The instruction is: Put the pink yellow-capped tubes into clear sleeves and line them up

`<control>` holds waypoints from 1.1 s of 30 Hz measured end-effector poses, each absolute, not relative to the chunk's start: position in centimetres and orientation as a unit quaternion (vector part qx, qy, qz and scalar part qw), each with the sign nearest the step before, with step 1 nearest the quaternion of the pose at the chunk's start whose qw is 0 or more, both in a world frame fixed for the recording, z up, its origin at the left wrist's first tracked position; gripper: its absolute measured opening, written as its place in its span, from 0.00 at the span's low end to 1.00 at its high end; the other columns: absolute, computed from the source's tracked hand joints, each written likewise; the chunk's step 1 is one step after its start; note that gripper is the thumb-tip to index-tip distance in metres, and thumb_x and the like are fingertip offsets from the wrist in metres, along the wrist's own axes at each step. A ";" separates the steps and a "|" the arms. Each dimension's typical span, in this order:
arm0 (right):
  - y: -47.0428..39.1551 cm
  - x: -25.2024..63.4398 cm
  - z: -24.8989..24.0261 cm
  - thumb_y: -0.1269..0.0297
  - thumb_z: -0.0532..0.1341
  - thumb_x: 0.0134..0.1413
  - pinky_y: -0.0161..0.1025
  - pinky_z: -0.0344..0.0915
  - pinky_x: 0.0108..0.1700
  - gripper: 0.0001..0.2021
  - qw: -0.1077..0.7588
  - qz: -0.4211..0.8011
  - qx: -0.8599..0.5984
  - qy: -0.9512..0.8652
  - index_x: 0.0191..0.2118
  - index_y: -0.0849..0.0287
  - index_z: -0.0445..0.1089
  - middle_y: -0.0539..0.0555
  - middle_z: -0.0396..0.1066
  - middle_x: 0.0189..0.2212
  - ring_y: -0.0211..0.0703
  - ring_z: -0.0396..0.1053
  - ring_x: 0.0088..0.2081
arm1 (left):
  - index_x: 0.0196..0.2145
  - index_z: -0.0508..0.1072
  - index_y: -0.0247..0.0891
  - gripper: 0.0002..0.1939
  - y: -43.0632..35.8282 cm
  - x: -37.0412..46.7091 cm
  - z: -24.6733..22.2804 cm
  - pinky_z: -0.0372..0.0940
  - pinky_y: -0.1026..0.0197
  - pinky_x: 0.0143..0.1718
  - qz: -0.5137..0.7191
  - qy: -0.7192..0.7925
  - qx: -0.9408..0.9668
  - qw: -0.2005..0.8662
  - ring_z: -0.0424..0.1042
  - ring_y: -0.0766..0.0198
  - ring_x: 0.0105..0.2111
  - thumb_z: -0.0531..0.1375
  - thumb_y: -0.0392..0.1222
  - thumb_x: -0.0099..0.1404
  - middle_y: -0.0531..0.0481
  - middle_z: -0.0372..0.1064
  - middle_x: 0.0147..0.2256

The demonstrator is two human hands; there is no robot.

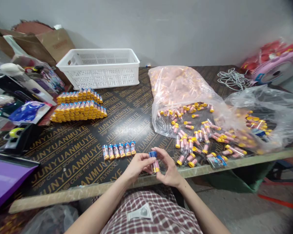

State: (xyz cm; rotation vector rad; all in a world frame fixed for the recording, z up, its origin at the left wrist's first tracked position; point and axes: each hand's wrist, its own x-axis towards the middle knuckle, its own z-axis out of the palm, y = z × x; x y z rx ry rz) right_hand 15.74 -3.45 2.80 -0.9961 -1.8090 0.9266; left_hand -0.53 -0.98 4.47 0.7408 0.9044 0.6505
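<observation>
Close to the table's front edge, a small clear tube [155, 165] with pink contents and a yellow end stands tilted between my hands. A blue label [152, 154] shows at its upper end. My left hand [143, 163] pinches the tube and label from the left, while my right hand [168, 167] curves around from the right with fingertips against it. Left of my hands is a short row of tubes [118, 150] in blue labels. Unlabelled pink tubes [185, 143] with yellow ends lie loose to the right, beside a few flat blue labels [217, 161].
A clear plastic bag [180, 84] full of tubes lies open behind the loose ones; another bag [263, 100] is at right. Stacked labelled tubes [80, 105] stand before a white basket [100, 74]. A purple box [9, 178], grey cable [234, 79] and pink fan [275, 70] flank the table.
</observation>
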 end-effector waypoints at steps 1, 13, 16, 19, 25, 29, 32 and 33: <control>-3.5 15.7 2.7 0.78 0.55 0.36 0.46 0.61 0.56 0.40 0.430 0.375 -0.396 -0.720 0.60 0.55 0.49 0.58 0.58 0.56 0.49 0.60 0.56 | 0.27 0.72 0.31 0.18 -1.0 -0.5 4.5 0.66 0.65 0.25 0.301 0.420 0.342 0.785 0.68 0.69 0.20 0.66 0.51 0.49 0.49 0.71 0.23; -3.7 15.4 2.7 0.79 0.55 0.37 0.46 0.63 0.55 0.41 0.450 0.382 -0.388 -0.708 0.61 0.53 0.47 0.58 0.57 0.57 0.49 0.61 0.56 | 0.26 0.71 0.31 0.18 -1.2 -0.6 4.6 0.65 0.66 0.24 0.303 0.426 0.334 0.785 0.67 0.70 0.20 0.66 0.51 0.48 0.50 0.70 0.22; -3.7 15.5 2.6 0.79 0.55 0.37 0.46 0.63 0.56 0.41 0.453 0.382 -0.388 -0.706 0.61 0.54 0.47 0.58 0.57 0.57 0.50 0.61 0.56 | 0.27 0.71 0.31 0.18 -1.3 -0.7 4.5 0.65 0.66 0.24 0.306 0.425 0.334 0.784 0.67 0.70 0.20 0.66 0.50 0.48 0.50 0.70 0.22; -3.8 15.3 2.6 0.79 0.55 0.37 0.46 0.63 0.55 0.41 0.454 0.383 -0.389 -0.704 0.61 0.54 0.47 0.58 0.57 0.58 0.50 0.61 0.56 | 0.27 0.72 0.31 0.18 -1.4 -0.6 4.4 0.65 0.66 0.24 0.308 0.426 0.332 0.783 0.67 0.69 0.20 0.66 0.51 0.48 0.50 0.70 0.23; -3.0 14.9 2.9 0.74 0.58 0.43 0.46 0.62 0.56 0.41 0.429 0.383 -0.380 -0.725 0.63 0.54 0.40 0.59 0.52 0.60 0.48 0.60 0.56 | 0.26 0.72 0.32 0.17 -1.1 -1.2 4.4 0.64 0.67 0.22 0.342 0.439 0.338 0.759 0.66 0.70 0.18 0.66 0.51 0.49 0.51 0.70 0.21; -0.2 18.3 2.4 0.61 0.63 0.47 0.49 0.58 0.55 0.38 0.374 0.211 -0.515 -0.742 0.62 0.58 0.46 0.62 0.53 0.59 0.51 0.59 0.55 | 0.24 0.72 0.32 0.19 0.6 -6.6 4.4 0.62 0.68 0.21 0.411 0.568 0.379 0.604 0.66 0.69 0.18 0.67 0.52 0.46 0.51 0.70 0.20; 2.0 22.2 1.1 0.58 0.59 0.51 0.53 0.56 0.49 0.23 0.267 0.012 -0.664 -0.699 0.52 0.65 0.63 0.64 0.69 0.43 0.56 0.62 0.47 | 0.24 0.72 0.33 0.20 1.8 -12.8 3.8 0.60 0.67 0.21 0.436 0.693 0.369 0.440 0.64 0.69 0.17 0.68 0.53 0.41 0.52 0.70 0.19; 2.5 23.2 0.6 0.58 0.59 0.52 0.54 0.55 0.47 0.19 0.214 -0.029 -0.695 -0.686 0.48 0.64 0.67 0.63 0.71 0.38 0.57 0.62 0.45 | 0.24 0.72 0.33 0.21 1.9 -14.6 3.5 0.60 0.66 0.21 0.426 0.728 0.358 0.400 0.64 0.68 0.17 0.68 0.54 0.40 0.52 0.69 0.18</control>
